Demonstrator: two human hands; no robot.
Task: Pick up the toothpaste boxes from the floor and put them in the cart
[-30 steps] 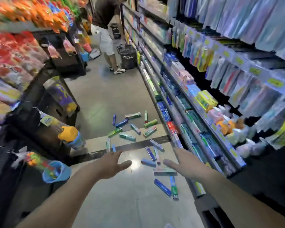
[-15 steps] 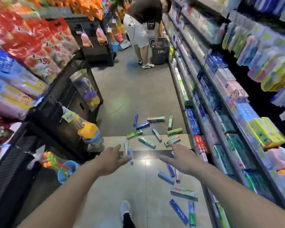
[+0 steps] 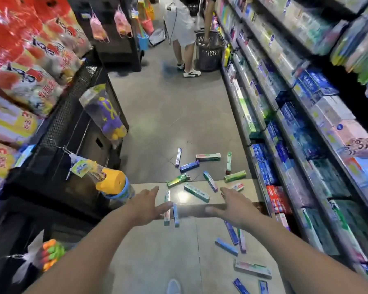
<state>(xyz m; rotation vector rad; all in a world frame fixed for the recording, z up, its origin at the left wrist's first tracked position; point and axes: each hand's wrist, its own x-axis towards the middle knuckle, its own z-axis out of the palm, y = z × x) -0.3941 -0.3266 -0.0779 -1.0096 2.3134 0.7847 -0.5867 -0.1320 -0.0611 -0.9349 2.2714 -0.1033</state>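
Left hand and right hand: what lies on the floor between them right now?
In the head view, between the left hand and right hand: a pair of toothpaste boxes by the left fingertips, then bare, shiny floor.

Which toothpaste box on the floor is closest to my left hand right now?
The pale upright-pointing box paired with a blue one; your left hand overlaps it.
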